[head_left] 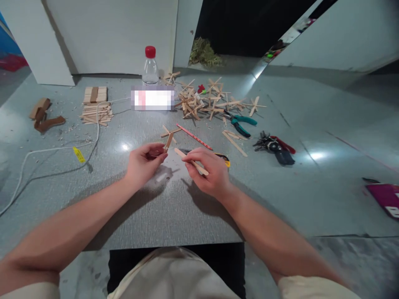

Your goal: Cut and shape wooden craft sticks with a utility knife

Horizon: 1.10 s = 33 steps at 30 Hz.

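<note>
Near the middle of the table, my left hand (146, 162) pinches a wooden craft stick (169, 141) that points up and away from me. Its lower end is hidden by the fingers. Just to the right, my right hand (210, 170) grips another craft stick (199, 167), held slantwise with its rounded tip toward the left hand. The two sticks are apart. Beyond the fingers lie a few crossed sticks (171, 133) and a red patterned pencil (195, 137). A utility knife with a yellow end (227, 162) is partly covered by my right hand.
A heap of joined craft sticks (215, 101) lies at the back, beside a red-capped bottle (151, 66). Teal-handled pliers (243, 121) and a bunch of keys (274, 147) are to the right. Stacked sticks (96, 112) and a white cable (62, 148) occupy the left.
</note>
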{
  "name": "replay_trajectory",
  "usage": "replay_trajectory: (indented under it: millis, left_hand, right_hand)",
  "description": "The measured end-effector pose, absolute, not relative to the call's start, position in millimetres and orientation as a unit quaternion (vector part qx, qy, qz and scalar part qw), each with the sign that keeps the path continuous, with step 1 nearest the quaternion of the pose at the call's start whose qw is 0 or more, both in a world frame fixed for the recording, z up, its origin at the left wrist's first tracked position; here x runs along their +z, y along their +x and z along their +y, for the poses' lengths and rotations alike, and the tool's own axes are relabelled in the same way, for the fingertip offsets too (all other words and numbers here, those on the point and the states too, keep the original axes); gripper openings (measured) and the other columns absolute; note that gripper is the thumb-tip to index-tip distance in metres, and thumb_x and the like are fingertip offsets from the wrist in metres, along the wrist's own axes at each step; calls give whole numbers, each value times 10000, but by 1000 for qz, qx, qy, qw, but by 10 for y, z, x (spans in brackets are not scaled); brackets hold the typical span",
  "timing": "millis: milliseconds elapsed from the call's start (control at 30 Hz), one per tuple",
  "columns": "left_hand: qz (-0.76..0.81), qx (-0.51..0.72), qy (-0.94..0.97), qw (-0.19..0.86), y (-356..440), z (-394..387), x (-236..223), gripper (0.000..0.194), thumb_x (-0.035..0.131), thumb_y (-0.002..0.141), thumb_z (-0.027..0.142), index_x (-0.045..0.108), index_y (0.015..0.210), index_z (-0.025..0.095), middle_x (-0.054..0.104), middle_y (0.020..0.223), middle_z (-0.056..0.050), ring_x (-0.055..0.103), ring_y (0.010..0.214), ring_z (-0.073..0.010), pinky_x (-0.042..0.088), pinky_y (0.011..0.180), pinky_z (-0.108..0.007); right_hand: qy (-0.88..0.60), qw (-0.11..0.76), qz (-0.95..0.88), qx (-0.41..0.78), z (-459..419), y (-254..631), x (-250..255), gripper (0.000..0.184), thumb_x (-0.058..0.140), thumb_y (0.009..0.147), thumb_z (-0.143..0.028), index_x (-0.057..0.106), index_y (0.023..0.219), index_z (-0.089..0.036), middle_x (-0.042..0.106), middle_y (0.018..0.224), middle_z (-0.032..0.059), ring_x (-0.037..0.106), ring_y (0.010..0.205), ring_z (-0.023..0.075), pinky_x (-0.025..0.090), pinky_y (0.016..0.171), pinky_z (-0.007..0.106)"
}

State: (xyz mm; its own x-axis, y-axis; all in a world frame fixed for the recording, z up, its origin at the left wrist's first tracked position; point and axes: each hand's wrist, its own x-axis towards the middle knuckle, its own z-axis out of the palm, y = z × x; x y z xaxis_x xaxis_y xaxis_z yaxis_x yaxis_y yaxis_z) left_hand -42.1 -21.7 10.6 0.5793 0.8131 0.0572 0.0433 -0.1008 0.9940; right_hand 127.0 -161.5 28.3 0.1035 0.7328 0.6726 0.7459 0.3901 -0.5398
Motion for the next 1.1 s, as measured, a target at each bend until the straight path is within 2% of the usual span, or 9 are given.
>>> replay_trajectory:
  millis: [267,633,733,933,1100]
  left_hand:
    - [312,321,675,587,-424,-246,55,289,841,771,321,801,1025,188,804,908,-67,761,795,-171,640,735,-291]
    - [292,321,667,605,-426,-258,11,258,853,786,307,772,1005,198,801,890,-51,783,783,-170,642,719,-271]
    - [269,341,692,577,-431,-279,11,212,843,797,283,779,981,197,788,870,-38,780,774,-160,645,721,-259]
    - [213,404,768,448,-467,-292,54,142,797,881,294,835,1001,227,741,817,-21,742,717,-138,623,660,-242]
    - [200,397,789,424,-488,-256,87,148,823,883,308,853,1016,251,762,795,-32,723,709,-149,611,683,-272]
  right_hand:
    - [-543,466,-698,6,-1601,1195,216,174,580,1012,-139,671,1115,-246,745,999,63,727,914,193,621,832,349]
    - [-546,465,-697,6,-1583,1188,229,162,568,1033,-156,681,1108,-244,753,1002,64,730,913,189,620,828,342]
    - [-543,466,-698,10,-1578,1185,219,166,568,1036,-154,686,1114,-240,755,1006,62,728,911,183,619,833,332]
    - [-549,465,-694,25,-1585,1187,210,223,555,1055,-170,721,1176,-257,780,1068,63,749,989,194,629,900,358]
    - [-549,489,-677,35,-1571,1194,207,243,587,1047,-167,753,1197,-263,793,1065,60,758,976,185,634,892,339]
